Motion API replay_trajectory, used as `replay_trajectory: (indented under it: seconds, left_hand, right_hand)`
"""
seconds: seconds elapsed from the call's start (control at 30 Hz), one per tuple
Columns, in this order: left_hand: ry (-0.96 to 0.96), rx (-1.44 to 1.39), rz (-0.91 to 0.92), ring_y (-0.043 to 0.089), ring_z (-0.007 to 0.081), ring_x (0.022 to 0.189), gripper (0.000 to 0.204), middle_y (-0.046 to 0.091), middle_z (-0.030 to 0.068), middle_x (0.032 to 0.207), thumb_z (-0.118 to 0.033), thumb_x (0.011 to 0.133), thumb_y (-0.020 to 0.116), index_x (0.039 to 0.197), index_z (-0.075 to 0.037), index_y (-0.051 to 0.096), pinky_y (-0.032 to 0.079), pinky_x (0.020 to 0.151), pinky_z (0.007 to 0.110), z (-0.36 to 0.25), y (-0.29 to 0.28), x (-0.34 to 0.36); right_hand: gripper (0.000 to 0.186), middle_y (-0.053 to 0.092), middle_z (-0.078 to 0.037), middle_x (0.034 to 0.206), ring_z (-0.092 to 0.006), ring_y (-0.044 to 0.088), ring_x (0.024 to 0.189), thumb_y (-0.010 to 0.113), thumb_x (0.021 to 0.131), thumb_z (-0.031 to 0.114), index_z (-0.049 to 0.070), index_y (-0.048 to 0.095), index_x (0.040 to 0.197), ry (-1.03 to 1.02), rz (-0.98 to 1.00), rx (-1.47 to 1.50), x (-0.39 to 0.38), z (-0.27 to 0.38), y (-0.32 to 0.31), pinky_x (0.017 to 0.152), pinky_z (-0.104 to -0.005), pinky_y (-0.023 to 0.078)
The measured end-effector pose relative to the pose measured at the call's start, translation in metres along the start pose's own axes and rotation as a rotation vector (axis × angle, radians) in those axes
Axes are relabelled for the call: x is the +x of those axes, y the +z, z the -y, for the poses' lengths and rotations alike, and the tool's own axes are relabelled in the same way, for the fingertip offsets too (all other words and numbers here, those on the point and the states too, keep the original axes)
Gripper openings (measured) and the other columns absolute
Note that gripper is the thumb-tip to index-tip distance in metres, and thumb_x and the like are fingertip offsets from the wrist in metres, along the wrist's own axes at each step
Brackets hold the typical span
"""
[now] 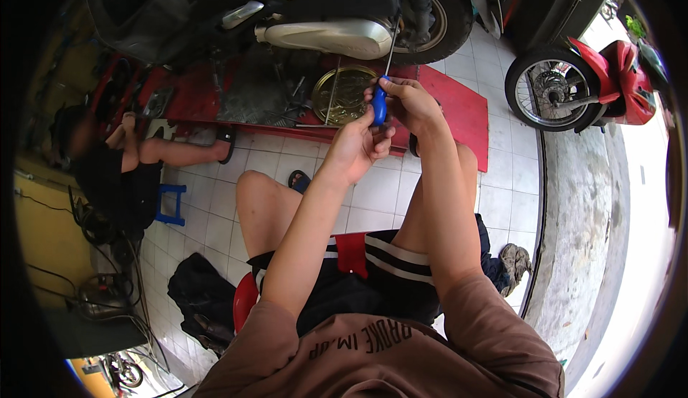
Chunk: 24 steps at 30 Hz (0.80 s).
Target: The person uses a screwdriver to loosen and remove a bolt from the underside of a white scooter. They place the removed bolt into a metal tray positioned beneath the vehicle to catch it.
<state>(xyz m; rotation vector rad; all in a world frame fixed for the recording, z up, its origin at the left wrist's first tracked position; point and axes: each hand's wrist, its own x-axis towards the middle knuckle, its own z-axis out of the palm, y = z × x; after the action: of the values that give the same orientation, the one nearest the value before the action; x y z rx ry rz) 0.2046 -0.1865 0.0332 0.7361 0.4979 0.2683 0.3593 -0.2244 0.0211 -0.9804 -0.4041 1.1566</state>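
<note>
A screwdriver with a blue handle (380,104) points away from me, its long thin metal shaft rising toward the rear end of the scooter's light-coloured engine cover (337,37). I cannot make out what its tip meets. My right hand (407,103) pinches the upper part of the handle between thumb and fingers. Lower down, my left hand (356,146) has its thumb and fingers closed at the butt end. Just beyond both hands lies a round gold-coloured tray (326,97) with small parts in it, on a red lift platform (451,104).
The scooter's rear wheel (448,11) and shock absorber (420,11) stand beyond my hands. Several tools lie along the platform. At left another person (118,161) sits near a blue stool (170,204). A red motorcycle (609,86) is parked at right.
</note>
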Motion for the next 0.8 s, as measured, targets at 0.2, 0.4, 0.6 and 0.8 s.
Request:
replay_trajectory:
  seconds: [0.2,0.4,0.6,0.8]
  left_hand:
    - [0.611,0.86,-0.344,0.049,0.0107,0.046,0.037,0.052,0.0058,0.066,-0.036,0.099,0.047,0.094,0.001,0.051,0.037,0.04,0.024,0.014,0.0,0.008]
    - [0.201,0.096,-0.162,0.048,0.0107,0.054,0.035,0.054,0.0072,0.078,-0.035,0.102,0.038,0.097,-0.002,0.048,0.035,0.041,0.024,0.002,0.004,0.004]
    - [0.309,0.824,-0.335,0.055,0.0087,0.06,0.03,0.057,0.0065,0.081,-0.024,0.095,0.055,0.108,0.001,0.046,0.043,0.046,0.022,0.005,0.009,0.0]
    - [0.329,0.659,-0.272,0.056,0.0118,0.058,0.03,0.058,0.0064,0.079,-0.031,0.098,0.049,0.104,-0.001,0.047,0.042,0.046,0.023,0.006,0.01,0.001]
  right_hand:
    - [0.028,0.066,-0.01,0.078,-0.0145,0.063,0.065,0.071,0.084,0.017,-0.008,0.064,0.095,-0.073,-0.241,-0.437,0.0,0.005,0.009,0.061,-0.0257,0.051]
    - [0.028,0.066,-0.015,0.096,-0.0177,0.065,0.084,0.061,0.09,0.011,-0.007,0.058,0.111,-0.012,0.041,-0.1,-0.013,0.01,0.003,0.076,-0.0284,0.054]
    - [0.029,0.067,-0.015,0.093,-0.019,0.067,0.079,0.065,0.088,0.014,-0.008,0.06,0.107,-0.061,-0.077,-0.332,-0.003,0.002,-0.002,0.072,-0.0305,0.055]
    - [0.031,0.066,-0.012,0.094,-0.0175,0.065,0.082,0.064,0.089,0.017,-0.007,0.06,0.108,0.001,-0.097,-0.296,-0.004,0.008,0.004,0.076,-0.0296,0.054]
